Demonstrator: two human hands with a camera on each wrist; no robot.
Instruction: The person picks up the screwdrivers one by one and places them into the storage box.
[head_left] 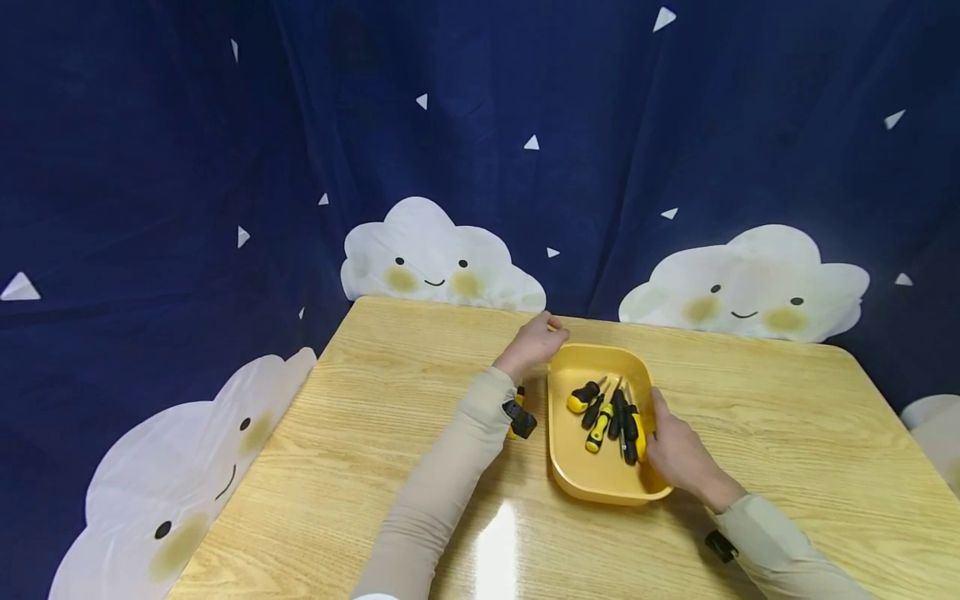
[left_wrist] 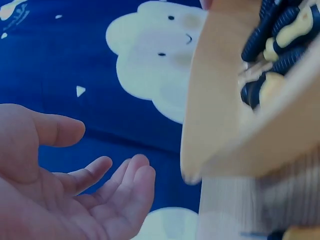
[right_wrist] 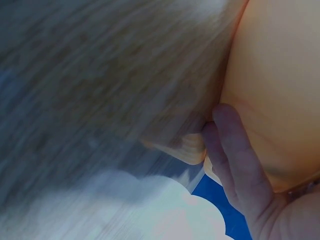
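Observation:
A yellow plastic bin (head_left: pixel 581 473) holds several screwdrivers (head_left: pixel 600 427) with black and yellow handles, lying in a loose pile. At its right wall is my right hand (head_left: pixel 681 454), gripping the side with the thumb at the rim and the fingers along the outer wall; in the right wrist view those fingers (right_wrist: pixel 237 150) lie against the bin (right_wrist: pixel 280 90). My left hand (head_left: pixel 534 343) is by the bin's far left corner. In the left wrist view that hand (left_wrist: pixel 100 195) has loosely bent fingers, holds nothing and is apart from the bin wall (left_wrist: pixel 212 90).
Partly hidden behind my left wrist, a yellow and black tool (head_left: pixel 519 398) lies on the wooden table (head_left: pixel 405 367), left of the bin. A dark blue curtain (head_left: pixel 480 167) with white clouds hangs beyond the table's far edge.

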